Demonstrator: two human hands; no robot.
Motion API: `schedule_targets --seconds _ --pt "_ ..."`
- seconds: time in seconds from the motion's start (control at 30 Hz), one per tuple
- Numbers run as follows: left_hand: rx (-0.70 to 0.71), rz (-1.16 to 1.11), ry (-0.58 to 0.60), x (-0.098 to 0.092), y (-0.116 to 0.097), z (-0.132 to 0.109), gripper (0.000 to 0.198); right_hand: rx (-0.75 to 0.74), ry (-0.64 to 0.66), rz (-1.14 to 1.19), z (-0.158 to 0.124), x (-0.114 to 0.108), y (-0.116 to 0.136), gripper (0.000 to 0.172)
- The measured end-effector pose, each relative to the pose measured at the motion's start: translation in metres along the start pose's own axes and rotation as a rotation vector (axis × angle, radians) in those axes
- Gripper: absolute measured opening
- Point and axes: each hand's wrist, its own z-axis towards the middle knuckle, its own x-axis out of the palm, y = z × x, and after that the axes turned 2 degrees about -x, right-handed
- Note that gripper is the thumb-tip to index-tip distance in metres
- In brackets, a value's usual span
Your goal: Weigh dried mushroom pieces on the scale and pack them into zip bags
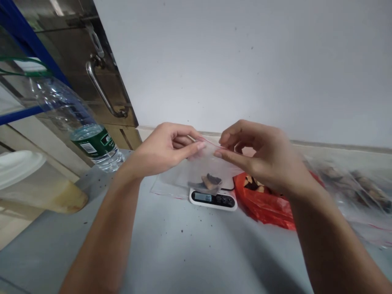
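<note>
Between both hands hangs a clear zip bag [202,163] with a red seal line along its top and a few dark and tan dried pieces [211,180] at its bottom. My left hand [167,149] pinches the bag's top edge on one side. Fingers and thumb of my right hand [257,153] close on the same edge on the other side. Just behind and below the bag is a small white digital scale [213,201], its display showing what looks like 0.0. Beside the scale, partly hidden by my right forearm, lies a red plastic bag [266,208] holding similar pieces.
Several filled clear bags [358,188] lie at the right. A large water bottle [92,134] and a lidded plastic container [39,183] stand at the left. White wall [245,61] rises behind the grey table [183,261], which has dark crumbs on it.
</note>
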Motion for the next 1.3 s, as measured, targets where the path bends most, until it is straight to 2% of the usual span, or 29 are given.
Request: schedule_targets --seconds 0.07,0.17,0.27,0.37,0.5,0.63,0.83,0.93,1.1,1.3 --pt "0.032 0.014 -0.031 0.003 -0.002 0.000 0.013 0.027 -0.004 -0.009 0.000 -0.002 0.001 0.035" --pt "0.084 0.076 -0.062 0.009 -0.008 0.000 0.015 0.061 0.062 -0.058 0.001 -0.005 0.006 0.035" --pt "0.094 0.133 -0.077 0.015 -0.013 0.001 0.017 0.076 0.138 -0.124 0.001 -0.005 0.012 0.035" --pt "0.094 0.181 -0.085 0.017 -0.015 0.001 0.020 0.081 0.140 -0.143 0.002 -0.003 0.014 0.035" --pt "0.100 0.307 -0.038 0.014 -0.015 -0.001 0.023 0.131 0.191 -0.029 0.003 0.000 0.010 0.037" --pt "0.094 0.323 -0.030 0.010 -0.013 -0.002 0.026 0.115 0.208 0.057 0.002 -0.004 0.005 0.038" --pt "0.160 0.293 0.035 0.010 -0.010 -0.003 0.022 0.109 0.237 0.043 -0.002 -0.007 0.005 0.028" --pt "0.201 0.306 0.008 0.012 -0.009 -0.002 0.023 0.117 0.211 0.073 -0.003 -0.006 0.004 0.030" --pt "0.166 0.305 0.029 0.016 -0.008 -0.001 0.021 0.149 0.231 -0.016 -0.004 -0.008 0.006 0.019" --pt "0.132 0.348 0.084 0.012 -0.012 0.000 0.022 0.143 0.254 0.044 -0.005 -0.007 0.005 0.020"
